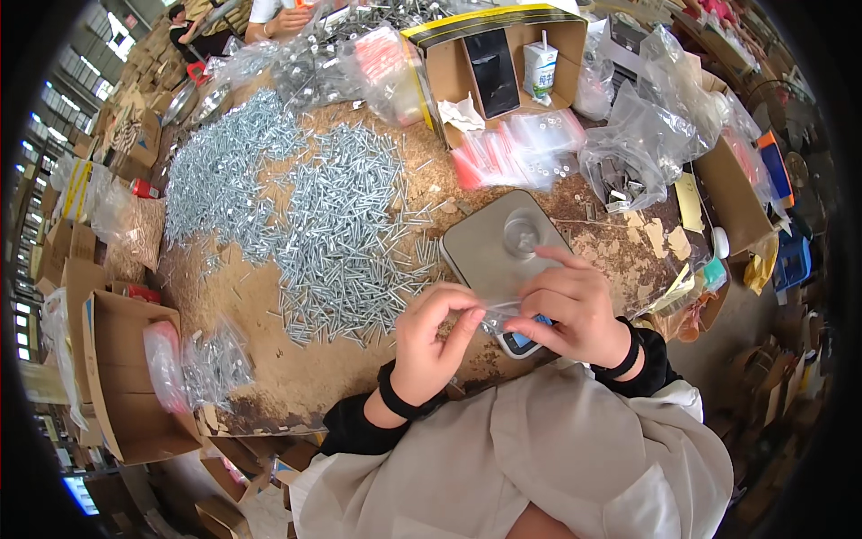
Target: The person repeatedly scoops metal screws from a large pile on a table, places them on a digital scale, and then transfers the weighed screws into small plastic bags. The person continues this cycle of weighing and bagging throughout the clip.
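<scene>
My left hand is closed, thumb against forefinger, on the near edge of a small clear plastic bag. From the other side my right hand pinches the same bag, its forefinger stretched out. What the bag holds is too small to make out. Both hands are over the near part of a digital scale with a grey metal plate. On the plate sits a small round clear dish, beyond the right fingers. Left of the scale a large heap of silvery screws spreads over the worn table.
Flat zip bags with red edges lie beyond the scale. Behind them an open cardboard box holds a phone and a drink carton. Clear bags of metal parts are at right. Another box stands near left.
</scene>
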Motion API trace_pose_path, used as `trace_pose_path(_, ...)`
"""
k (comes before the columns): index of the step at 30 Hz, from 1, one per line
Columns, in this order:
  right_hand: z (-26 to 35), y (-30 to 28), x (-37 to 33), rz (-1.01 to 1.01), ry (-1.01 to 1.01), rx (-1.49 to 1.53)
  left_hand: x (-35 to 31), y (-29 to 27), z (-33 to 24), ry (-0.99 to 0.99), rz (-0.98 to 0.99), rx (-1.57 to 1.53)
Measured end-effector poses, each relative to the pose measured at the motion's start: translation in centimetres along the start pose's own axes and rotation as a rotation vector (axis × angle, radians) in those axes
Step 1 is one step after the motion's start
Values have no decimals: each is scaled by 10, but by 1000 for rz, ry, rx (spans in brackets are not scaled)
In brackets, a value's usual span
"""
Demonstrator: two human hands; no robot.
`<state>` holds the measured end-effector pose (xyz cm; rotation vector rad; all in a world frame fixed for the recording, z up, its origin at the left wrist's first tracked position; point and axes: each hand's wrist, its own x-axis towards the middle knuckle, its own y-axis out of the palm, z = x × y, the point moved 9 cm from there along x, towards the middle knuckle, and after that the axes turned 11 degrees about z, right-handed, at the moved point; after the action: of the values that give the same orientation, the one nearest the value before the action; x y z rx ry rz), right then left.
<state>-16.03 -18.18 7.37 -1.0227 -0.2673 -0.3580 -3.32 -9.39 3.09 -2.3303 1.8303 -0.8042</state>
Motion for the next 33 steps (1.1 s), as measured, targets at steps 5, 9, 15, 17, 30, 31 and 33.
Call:
trace_pose_path(5, 8, 1, 7, -9, -7, 159, 2, 7, -31, 178, 70, 211)
trace_pose_path(9, 11, 7, 6, 30, -71, 224, 0, 9, -37, 266, 79, 188)
trace_pose_path(15, 18, 5, 5, 33, -167, 340, -3, 2, -43, 297, 107, 67)
trace_pose_path(17, 19, -2, 5, 15, -195, 372, -11, -13, -41, 268, 33, 48)
trace_pose_path(30, -13, -28, 15, 48, -57, 222, -223, -272, 1, -321, -1042, 575)
trace_pose_path(31, -16, -29, 17, 25, -31, 177, -233, -293, 17, -465, -911, 731)
trace_pose_path(33, -24, -25, 18, 34, 42, 78, -218, -294, 28, -588, -682, 960)
